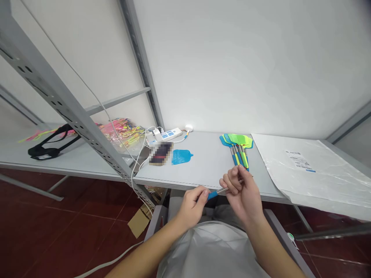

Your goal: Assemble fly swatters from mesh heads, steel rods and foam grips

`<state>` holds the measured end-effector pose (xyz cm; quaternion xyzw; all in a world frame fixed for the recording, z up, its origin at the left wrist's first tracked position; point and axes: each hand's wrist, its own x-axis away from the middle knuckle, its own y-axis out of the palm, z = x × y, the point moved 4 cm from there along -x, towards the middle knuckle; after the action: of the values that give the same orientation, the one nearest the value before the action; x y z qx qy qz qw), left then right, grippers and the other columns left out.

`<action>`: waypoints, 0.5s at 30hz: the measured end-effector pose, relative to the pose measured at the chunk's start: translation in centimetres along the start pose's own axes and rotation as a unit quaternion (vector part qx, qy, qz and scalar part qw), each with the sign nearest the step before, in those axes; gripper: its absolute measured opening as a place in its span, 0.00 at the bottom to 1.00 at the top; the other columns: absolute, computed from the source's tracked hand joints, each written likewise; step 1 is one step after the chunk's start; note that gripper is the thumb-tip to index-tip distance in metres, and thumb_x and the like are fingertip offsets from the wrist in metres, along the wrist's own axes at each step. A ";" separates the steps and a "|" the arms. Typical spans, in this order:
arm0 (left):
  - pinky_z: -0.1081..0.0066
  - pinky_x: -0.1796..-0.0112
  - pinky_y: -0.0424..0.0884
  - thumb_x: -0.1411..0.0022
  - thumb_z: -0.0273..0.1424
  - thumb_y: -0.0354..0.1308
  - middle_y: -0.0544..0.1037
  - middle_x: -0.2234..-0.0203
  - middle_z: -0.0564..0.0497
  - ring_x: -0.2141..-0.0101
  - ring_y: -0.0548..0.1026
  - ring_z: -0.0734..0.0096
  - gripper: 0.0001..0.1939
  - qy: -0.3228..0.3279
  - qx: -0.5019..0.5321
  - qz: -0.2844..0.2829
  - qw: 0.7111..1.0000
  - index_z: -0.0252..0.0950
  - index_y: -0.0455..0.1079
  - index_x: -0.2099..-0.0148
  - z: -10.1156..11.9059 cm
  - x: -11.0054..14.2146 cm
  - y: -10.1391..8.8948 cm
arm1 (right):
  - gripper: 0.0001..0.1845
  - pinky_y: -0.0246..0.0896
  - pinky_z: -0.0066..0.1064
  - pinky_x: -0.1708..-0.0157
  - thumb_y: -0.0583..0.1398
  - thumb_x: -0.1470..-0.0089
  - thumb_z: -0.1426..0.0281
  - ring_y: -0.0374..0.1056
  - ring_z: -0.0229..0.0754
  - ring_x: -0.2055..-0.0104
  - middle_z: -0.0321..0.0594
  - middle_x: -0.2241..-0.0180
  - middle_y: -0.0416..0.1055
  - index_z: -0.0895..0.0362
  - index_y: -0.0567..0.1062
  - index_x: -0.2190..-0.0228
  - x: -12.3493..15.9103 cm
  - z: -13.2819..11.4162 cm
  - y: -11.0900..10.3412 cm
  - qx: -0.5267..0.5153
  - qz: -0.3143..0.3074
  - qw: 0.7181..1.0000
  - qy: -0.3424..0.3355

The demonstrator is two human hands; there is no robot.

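Observation:
Over my lap, just before the front edge of the shelf, I hold a fly swatter handle with a blue grip [212, 195] and a thin metal rod [222, 190]. My left hand [191, 205] is closed around the blue grip. My right hand [242, 191] has its fingers curled on the rod, covering part of it. On the shelf ahead lies a loose blue swatter head [181, 156], without a rod attached. A pile of fly swatters [239, 148] with blue and green heads and grips lies beyond my right hand.
A white power strip [169, 135] with plugs and cables stands at the back. Left of the blue head is a blurred dark item [160, 154]. A white plastic sheet [313, 170] covers the right side. Colourful packets [124, 133] and a black strap [48, 150] lie beyond the metal upright [75, 116].

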<state>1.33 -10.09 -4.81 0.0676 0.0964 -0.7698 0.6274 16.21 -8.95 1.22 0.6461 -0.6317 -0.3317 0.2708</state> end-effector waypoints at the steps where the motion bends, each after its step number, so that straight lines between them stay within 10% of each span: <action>1: 0.74 0.74 0.61 0.32 0.43 0.51 0.68 0.79 0.54 0.79 0.64 0.76 0.19 -0.004 0.024 0.012 1.000 0.34 0.72 0.65 0.1 -0.1 -0.1 | 0.17 0.55 0.25 0.76 0.58 0.39 0.61 0.40 0.29 0.84 0.22 0.87 0.44 0.56 0.69 0.77 -0.4 0.0 0.1 -0.011 0.012 1.000 0.001; 6: 0.64 0.61 0.73 0.28 0.47 0.35 0.75 0.60 0.44 0.66 0.75 0.68 0.27 -0.003 0.153 0.116 0.981 0.35 0.68 0.57 1.3 -0.9 -0.9 | 0.21 0.50 0.25 0.80 0.57 0.39 0.55 0.33 0.30 0.85 0.20 0.88 0.40 0.54 0.63 0.77 -1.6 1.9 0.9 -0.026 0.050 0.998 -0.022; 15: 0.64 0.61 0.72 0.31 0.52 0.36 0.74 0.67 0.48 0.66 0.73 0.67 0.30 0.027 0.300 0.258 0.918 0.36 0.69 0.65 3.2 -0.1 -3.8 | 0.24 0.56 0.28 0.77 0.56 0.40 0.49 0.36 0.30 0.85 0.20 0.88 0.40 0.53 0.61 0.77 -1.7 6.0 6.0 -0.013 -0.031 0.999 0.018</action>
<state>-2.37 -10.04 -1.40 0.2961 -0.1431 -0.5718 0.7516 7.77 -7.15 2.14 0.6677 -0.6024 -0.3358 0.2802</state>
